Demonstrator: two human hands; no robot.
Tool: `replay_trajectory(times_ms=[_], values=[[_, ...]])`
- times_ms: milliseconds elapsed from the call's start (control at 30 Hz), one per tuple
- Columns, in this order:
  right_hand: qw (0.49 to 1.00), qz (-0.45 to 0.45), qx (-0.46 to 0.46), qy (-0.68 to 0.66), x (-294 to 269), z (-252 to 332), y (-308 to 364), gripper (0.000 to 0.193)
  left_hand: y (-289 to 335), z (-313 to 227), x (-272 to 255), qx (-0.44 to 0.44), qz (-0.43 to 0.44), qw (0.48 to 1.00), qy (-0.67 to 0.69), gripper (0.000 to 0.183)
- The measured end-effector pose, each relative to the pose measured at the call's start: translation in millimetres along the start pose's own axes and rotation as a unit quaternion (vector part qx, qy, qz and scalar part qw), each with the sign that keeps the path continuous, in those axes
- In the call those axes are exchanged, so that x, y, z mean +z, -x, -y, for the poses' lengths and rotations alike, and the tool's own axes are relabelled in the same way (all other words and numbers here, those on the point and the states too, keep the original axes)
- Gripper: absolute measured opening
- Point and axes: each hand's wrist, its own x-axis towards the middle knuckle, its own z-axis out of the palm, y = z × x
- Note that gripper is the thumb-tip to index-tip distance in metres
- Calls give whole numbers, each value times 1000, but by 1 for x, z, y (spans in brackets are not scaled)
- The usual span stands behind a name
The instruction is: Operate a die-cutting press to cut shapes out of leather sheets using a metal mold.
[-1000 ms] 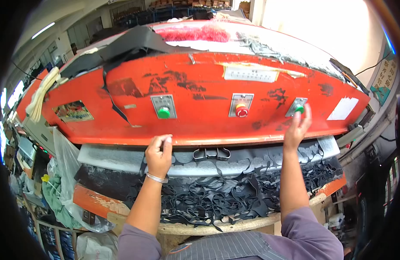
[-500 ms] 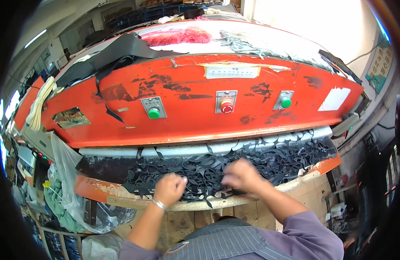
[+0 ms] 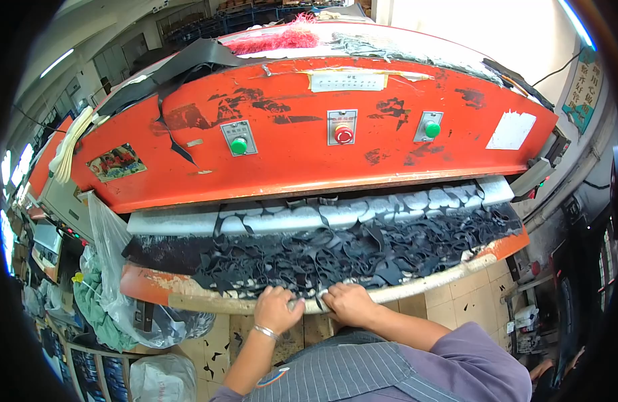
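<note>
A tangled heap of black leather-like offcuts [image 3: 362, 251] lies on the dark bed of a large red press. Along the bed's front runs a pale, worn wooden edge strip [image 3: 416, 287]. My left hand [image 3: 275, 311] is curled over this strip, its thumb pointing toward the other hand. Close to its right, my right hand [image 3: 350, 305] also has its fingers bent over the strip. A dark scrap hangs over the edge between the two hands. Behind the heap, a white cutting board [image 3: 282, 220] carries a sheet of black waste with rounded cut-out holes.
The red press front [image 3: 282, 161] rises beyond the board, with green buttons [image 3: 239, 145] on both sides of a red stop knob [image 3: 344, 135]. At left hangs a clear plastic bag [image 3: 115, 268]. Pink fluffy material [image 3: 275, 43] lies on top. Dark scraps dot the tiled floor [image 3: 470, 301].
Both hands have come back from over the offcuts to the front strip, closer together. More of the white board and its perforated black waste now shows behind the heap.
</note>
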Motion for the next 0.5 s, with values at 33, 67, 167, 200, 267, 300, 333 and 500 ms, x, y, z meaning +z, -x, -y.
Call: replay_trajectory(times_ms=[33,67,167,200,267,300,333,500], values=[[999,32,-23,-16,-4,-4,2,31,2,-3,-5,-2,37,999,14,28],[996,64,-44,-33,-8,-9,4,30,1,-6,-15,-5,95,995,16,29],[962,230,-85,-123,-48,-36,-28,32,0,0,-38,53,157,986,33,29],[957,235,-99,-139,-54,-51,-45,28,-10,-7,-45,54,192,979,39,29],[989,73,-105,-80,-55,-88,-94,17,-39,-24,-40,115,155,981,15,27],[998,27,-49,12,-55,-105,-124,16,-59,-32,-29,180,83,980,18,24],[994,-57,-90,10,-56,-120,-152,17,-77,-37,-20,218,74,972,39,25],[962,176,-114,176,-55,-151,-233,20,-79,-34,44,243,242,939,-38,64]])
